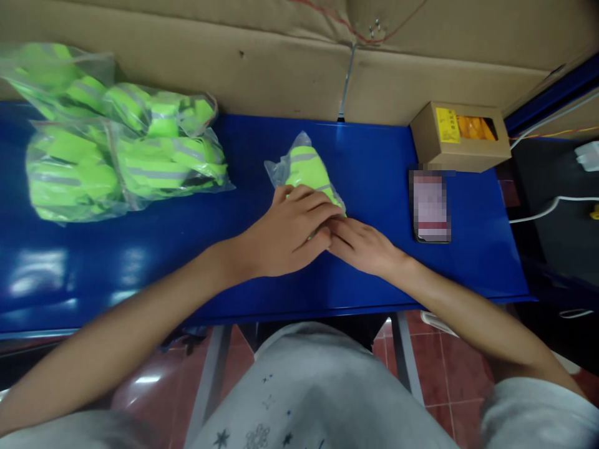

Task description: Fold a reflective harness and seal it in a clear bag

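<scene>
A neon yellow-green reflective vest, folded in a clear plastic bag, lies on the blue table in front of me. Its near end is hidden under my hands. My left hand rests over that end with its fingers curled down onto the bag. My right hand meets it from the right, fingers closed together at the bag's near corner and partly covered by the left fingers. Farther left, several more bagged reflective vests are piled, some leaning on the cardboard behind.
A phone with a blurred screen lies on the blue table to the right. Behind it stands a small cardboard box with orange contents. Cardboard panels line the back. White cables run beyond the right edge.
</scene>
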`<action>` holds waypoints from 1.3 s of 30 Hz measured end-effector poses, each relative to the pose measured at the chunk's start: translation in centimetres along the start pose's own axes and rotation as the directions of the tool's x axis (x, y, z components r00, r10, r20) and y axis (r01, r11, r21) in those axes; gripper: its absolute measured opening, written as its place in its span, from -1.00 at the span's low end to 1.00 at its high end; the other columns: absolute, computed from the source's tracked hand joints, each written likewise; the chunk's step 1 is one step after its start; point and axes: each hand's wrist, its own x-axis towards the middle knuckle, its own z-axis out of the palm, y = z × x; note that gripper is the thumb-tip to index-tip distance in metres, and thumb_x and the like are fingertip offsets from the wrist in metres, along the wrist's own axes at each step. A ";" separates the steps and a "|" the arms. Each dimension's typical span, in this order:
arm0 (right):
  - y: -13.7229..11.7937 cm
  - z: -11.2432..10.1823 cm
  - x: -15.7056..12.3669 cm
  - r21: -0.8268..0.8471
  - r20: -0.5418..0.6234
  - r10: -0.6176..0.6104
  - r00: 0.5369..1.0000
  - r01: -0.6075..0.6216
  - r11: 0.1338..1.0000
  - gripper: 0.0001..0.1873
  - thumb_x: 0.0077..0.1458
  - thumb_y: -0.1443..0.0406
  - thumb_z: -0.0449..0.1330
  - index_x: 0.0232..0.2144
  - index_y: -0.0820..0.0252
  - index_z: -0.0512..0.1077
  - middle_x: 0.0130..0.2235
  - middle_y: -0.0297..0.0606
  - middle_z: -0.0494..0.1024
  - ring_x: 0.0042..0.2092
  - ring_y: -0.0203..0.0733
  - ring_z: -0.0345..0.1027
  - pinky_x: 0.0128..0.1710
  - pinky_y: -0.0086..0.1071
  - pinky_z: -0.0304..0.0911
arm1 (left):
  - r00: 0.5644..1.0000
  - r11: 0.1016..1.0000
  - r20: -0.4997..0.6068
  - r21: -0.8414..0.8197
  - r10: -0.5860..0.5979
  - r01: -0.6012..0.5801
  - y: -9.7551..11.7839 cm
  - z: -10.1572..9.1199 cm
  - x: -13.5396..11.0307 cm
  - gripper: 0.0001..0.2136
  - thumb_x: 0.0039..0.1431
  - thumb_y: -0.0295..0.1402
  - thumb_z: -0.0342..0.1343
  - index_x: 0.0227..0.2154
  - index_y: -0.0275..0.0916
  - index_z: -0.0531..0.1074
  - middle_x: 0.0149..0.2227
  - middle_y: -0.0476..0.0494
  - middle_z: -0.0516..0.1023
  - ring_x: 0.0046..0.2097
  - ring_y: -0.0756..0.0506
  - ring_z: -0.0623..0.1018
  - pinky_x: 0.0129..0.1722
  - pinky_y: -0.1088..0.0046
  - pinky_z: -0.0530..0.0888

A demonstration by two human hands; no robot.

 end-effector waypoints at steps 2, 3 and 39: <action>0.2 -0.4 -0.1 0.109 0.053 0.034 0.998 -0.040 0.993 -0.76 0.45 0.41 0.09 0.00 0.27 0.55 -0.01 -0.11 0.65 0.03 -0.13 0.53 0.07 -0.26 0.51 | 1.000 0.997 0.009 -0.071 0.012 -0.012 -0.7 0.1 -1.1 -0.61 0.40 -0.30 -0.01 0.22 -0.17 0.43 0.14 -0.20 0.56 0.20 -0.28 0.48 0.23 0.05 0.29; 0.3 -0.6 -0.2 0.154 0.064 0.034 0.997 -0.043 0.987 -0.75 0.44 0.42 0.10 0.04 0.30 0.54 0.03 -0.09 0.64 0.07 -0.12 0.52 0.12 -0.26 0.49 | 1.000 0.997 -0.006 -0.076 0.012 -0.012 -0.9 0.4 -1.4 -0.60 0.38 -0.27 0.06 0.23 -0.17 0.42 0.15 -0.20 0.55 0.20 -0.27 0.47 0.25 0.07 0.28; 2.4 1.0 -0.9 0.389 0.034 0.252 0.967 -0.245 0.888 -0.72 0.42 0.39 0.15 0.05 0.07 0.58 0.19 -0.09 0.56 0.35 0.00 0.37 0.28 0.02 0.44 | 0.946 0.962 -0.307 0.271 0.102 -0.016 -1.3 3.3 -4.1 -0.58 0.38 -0.33 0.18 0.26 -0.11 0.35 0.16 -0.32 0.51 0.21 -0.33 0.50 0.29 -0.12 0.37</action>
